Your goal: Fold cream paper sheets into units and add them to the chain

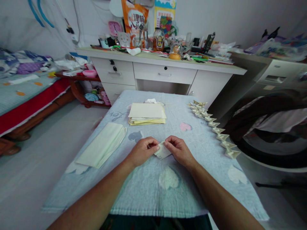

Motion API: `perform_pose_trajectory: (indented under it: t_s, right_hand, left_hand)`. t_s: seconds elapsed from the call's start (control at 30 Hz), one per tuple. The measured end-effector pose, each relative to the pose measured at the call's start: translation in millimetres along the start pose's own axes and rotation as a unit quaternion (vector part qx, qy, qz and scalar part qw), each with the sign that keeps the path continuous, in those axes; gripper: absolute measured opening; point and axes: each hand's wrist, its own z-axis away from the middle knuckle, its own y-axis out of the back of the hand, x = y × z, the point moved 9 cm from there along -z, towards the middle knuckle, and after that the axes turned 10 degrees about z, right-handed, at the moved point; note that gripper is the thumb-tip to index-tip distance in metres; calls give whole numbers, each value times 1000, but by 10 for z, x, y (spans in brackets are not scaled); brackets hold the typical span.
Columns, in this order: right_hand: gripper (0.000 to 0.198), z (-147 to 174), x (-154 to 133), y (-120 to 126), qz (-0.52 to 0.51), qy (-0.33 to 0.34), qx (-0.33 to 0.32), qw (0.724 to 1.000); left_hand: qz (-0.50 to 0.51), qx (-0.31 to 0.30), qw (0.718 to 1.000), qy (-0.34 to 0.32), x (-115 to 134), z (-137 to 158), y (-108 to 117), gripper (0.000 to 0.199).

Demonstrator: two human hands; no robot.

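Pale folded paper (163,152) is pinched by the left hand (143,151) and right hand (181,152) (so my screen shows); uneven pulling could tear it.

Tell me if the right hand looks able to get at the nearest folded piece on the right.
Probably yes: only cloth shows between the right hand and that folded piece. The hand is pinching a paper, though, so it would likely have to let go first.

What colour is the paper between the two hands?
Pale off-white; the held paper shows in the head view.
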Motion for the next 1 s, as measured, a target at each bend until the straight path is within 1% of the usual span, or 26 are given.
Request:
perform_pose_trajectory:
  t_s: [0.07, 0.17, 0.27, 0.33, 0.4, 0.5, 0.57, 0.63, 0.7, 0.77, 0.9, 1.0]
  right_hand:
    - [27, -5, 10, 48, -12, 10, 23, 1000]
    - [33, -9, 39, 108, -17, 20, 50, 998]
    - [34, -19, 73, 93, -2, 18, 42, 999]
    - [33, -26, 100, 62, 12, 10, 28, 999]
    - [32, -32, 127, 45, 25, 2, 21, 999]
    - [31, -35, 161, 69, 55, -9, 33, 998]
    - [26, -34, 171, 99, 94, -12, 45, 995]
    - [18, -30, 159, 127, 150, -8, 55, 987]
    - [12, -25, 130, 146, 219, -2, 63, 974]
    - [9, -22, 98, 153, 284, 3, 67, 957]
    - [12, -30, 26, 127, 384, 24, 68, 920]
    - [14, -45, 14, 101, 438, 33, 65, 896]
  left_hand:
    - [50, 12, 998, 22, -50, -6, 15, 18]
    - [142, 58, 987, 57, -140, -8, 64, 21]
    - [192, 109, 974, 53, -168, -11, 116, 25]
    - [209, 119, 969, 50, -188, -17, 108, 33]
    - [204, 116, 971, 53, -215, -20, 80, 44]
    - [137, 110, 983, 52, -228, -6, 53, 54]
    - [54, 102, 993, 39, -187, 11, 44, 53]
    - [-42, 86, 995, 20, -119, 26, 23, 48]
    - [-129, 67, 989, 9, -69, 37, -7, 39]
    - [-190, 50, 981, 6, -51, 40, -36, 31]
    - [-291, 22, 957, 1, -74, 38, -97, 20]
    - [-353, 24, 935, -12, -70, 40, -106, 17]
